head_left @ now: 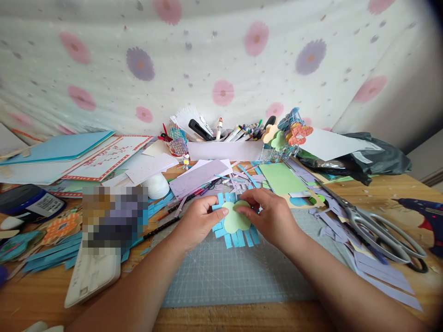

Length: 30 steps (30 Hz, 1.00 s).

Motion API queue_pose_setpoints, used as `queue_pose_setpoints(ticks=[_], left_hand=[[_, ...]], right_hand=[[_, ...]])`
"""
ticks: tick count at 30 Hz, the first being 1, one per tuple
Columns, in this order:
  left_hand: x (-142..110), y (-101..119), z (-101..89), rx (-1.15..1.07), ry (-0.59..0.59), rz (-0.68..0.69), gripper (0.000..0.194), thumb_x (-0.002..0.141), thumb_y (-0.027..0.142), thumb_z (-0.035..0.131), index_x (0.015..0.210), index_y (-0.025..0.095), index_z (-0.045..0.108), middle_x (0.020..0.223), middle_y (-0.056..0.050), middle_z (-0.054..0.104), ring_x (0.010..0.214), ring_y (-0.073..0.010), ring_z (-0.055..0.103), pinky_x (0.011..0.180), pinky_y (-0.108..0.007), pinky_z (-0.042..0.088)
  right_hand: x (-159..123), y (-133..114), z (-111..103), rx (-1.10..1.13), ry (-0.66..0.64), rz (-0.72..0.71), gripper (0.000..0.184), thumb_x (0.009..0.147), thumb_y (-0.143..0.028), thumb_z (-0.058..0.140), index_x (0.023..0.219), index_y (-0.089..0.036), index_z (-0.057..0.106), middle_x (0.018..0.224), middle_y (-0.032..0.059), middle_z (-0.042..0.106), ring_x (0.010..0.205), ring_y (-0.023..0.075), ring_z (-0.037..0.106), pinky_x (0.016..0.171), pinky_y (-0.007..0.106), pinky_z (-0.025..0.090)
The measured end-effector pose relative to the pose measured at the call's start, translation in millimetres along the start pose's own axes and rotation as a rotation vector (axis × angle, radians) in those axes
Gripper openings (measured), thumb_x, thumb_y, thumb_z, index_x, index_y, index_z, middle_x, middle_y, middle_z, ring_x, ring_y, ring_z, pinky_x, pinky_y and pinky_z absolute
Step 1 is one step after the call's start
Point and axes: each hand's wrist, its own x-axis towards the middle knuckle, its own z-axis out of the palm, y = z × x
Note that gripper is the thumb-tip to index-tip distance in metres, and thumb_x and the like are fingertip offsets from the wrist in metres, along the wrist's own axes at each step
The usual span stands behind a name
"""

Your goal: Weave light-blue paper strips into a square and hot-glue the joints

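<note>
A paper flower [237, 218] with a light green scalloped centre and a fringe of blue paper strips is held above the grey cutting mat [221, 276]. My left hand [202, 219] pinches its left side, thumb on the green centre and fingers behind the blue strips. On the upper right, my right hand [268, 214] grips it too, with the thumb on the green paper and the index finger along the top edge. Parts of the fringe are hidden behind my fingers.
Large scissors [377, 235] and a glue gun [422, 216] lie at the right. Purple paper scraps surround a green sheet [282, 177]. A white box of pens [224, 151] stands at the back. To the left are a dark round jar [29, 203] and blue strips [55, 253].
</note>
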Motion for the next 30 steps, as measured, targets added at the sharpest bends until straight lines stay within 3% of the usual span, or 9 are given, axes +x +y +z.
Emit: queue_pose_setpoints(ticks=[17,20,23,26,30], left_hand=[[-1.2,2.0,1.3,-0.007,0.031,-0.014,0.035,0.069,0.043,0.073,0.090,0.016,0.068,0.068,-0.001,0.061,0.066,-0.0191,0.059,0.060,-0.028,0.046],[-1.2,2.2,1.6,-0.020,0.040,-0.012,0.035,0.068,0.043,0.073,0.089,0.016,0.068,0.069,-0.001,0.062,0.066,-0.0188,0.059,0.060,-0.028,0.046],[-1.0,2.1,1.1,-0.021,0.060,0.000,0.036,0.069,0.042,0.073,0.093,0.016,0.069,0.073,-0.002,0.065,0.065,-0.0179,0.059,0.061,-0.028,0.046],[-0.5,1.1,-0.3,-0.021,0.067,0.008,0.037,0.070,0.042,0.072,0.097,0.016,0.069,0.076,-0.003,0.067,0.066,-0.0182,0.060,0.061,-0.028,0.046],[-1.3,0.7,-0.8,-0.035,0.049,0.011,0.035,0.072,0.040,0.071,0.099,0.017,0.068,0.079,-0.003,0.068,0.070,-0.0191,0.061,0.064,-0.029,0.047]], right_hand=[[1.1,-2.1,-1.3,-0.039,0.009,-0.079,0.004,0.079,-0.019,0.067,0.083,-0.018,0.064,0.070,0.0018,0.059,0.068,0.0161,0.054,0.063,0.027,0.041],[1.2,-1.6,-1.4,-0.027,0.030,-0.091,0.009,0.080,-0.021,0.066,0.088,-0.017,0.064,0.072,0.0029,0.059,0.071,0.0179,0.054,0.066,0.030,0.043],[1.5,1.0,-1.8,0.009,0.105,-0.097,0.023,0.080,-0.024,0.067,0.101,-0.018,0.062,0.087,0.0073,0.060,0.085,0.0215,0.055,0.076,0.036,0.046],[3.1,5.7,-1.9,0.121,0.128,-0.010,0.043,0.077,-0.029,0.070,0.116,-0.021,0.054,0.107,0.0099,0.056,0.094,0.0224,0.054,0.083,0.038,0.047],[5.7,10.0,-1.4,0.404,-0.058,0.223,0.057,0.077,-0.034,0.068,0.126,-0.022,0.044,0.093,0.0046,0.059,0.073,0.0165,0.055,0.063,0.029,0.048]])
